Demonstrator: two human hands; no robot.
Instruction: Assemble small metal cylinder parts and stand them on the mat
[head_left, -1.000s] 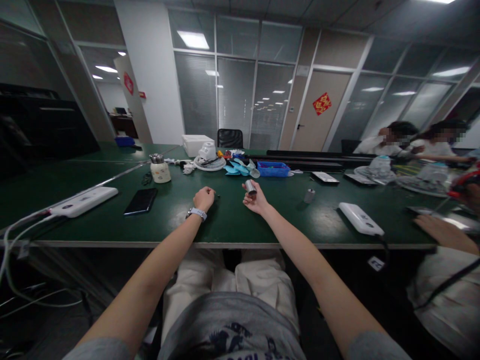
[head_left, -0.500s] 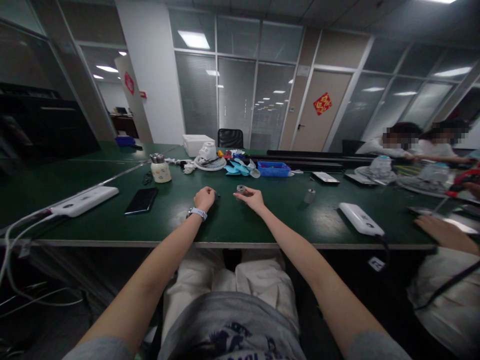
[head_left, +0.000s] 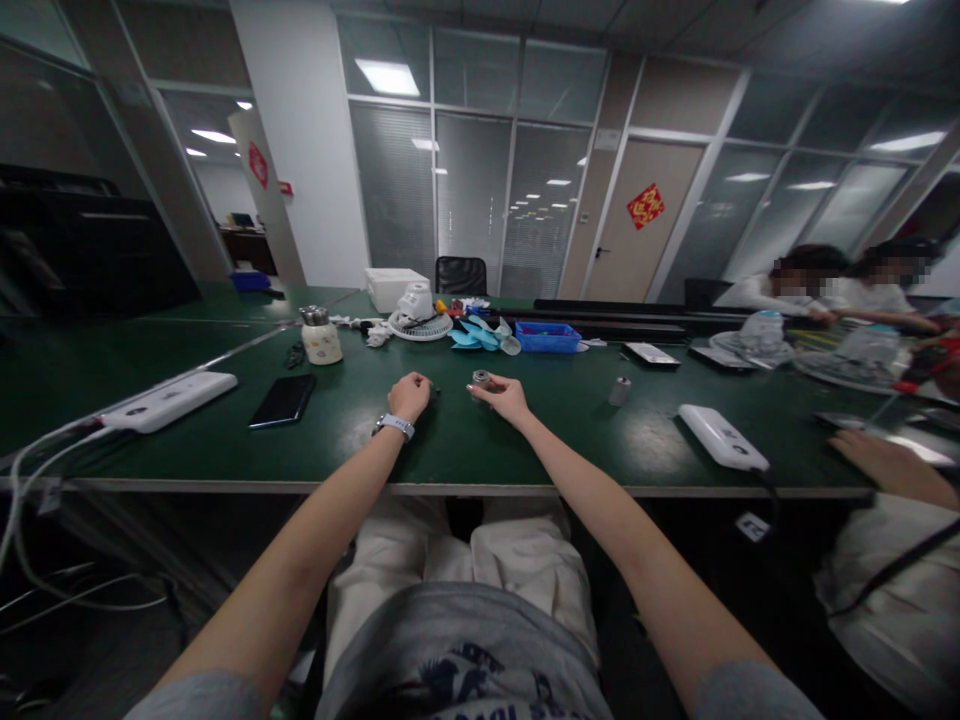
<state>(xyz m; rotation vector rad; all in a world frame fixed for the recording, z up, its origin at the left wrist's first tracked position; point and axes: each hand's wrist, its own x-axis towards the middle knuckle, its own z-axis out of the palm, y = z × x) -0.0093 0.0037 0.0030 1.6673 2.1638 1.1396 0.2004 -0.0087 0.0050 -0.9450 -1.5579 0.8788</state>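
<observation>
My right hand (head_left: pixel 508 399) rests on the green table (head_left: pixel 225 440) with its fingertips pinched on a small silver metal cylinder (head_left: pixel 481 379) that stands on the table top. My left hand (head_left: pixel 409 395), with a watch on the wrist, lies curled in a loose fist just left of it; I cannot make out anything inside the fist. A second small metal cylinder (head_left: pixel 619 391) stands by itself further right.
A black phone (head_left: pixel 282 401) and a white power strip (head_left: pixel 169 400) lie to the left, another white power strip (head_left: pixel 721 437) to the right. Behind are a jar (head_left: pixel 320 337), a white fan (head_left: pixel 418 313), blue fan blades (head_left: pixel 480 336) and a blue tray (head_left: pixel 547 338). Other people sit at far right.
My right hand turned over and lowered the silver cylinder from a raised palm-up hold onto the table, slightly to the left. My left hand stayed still.
</observation>
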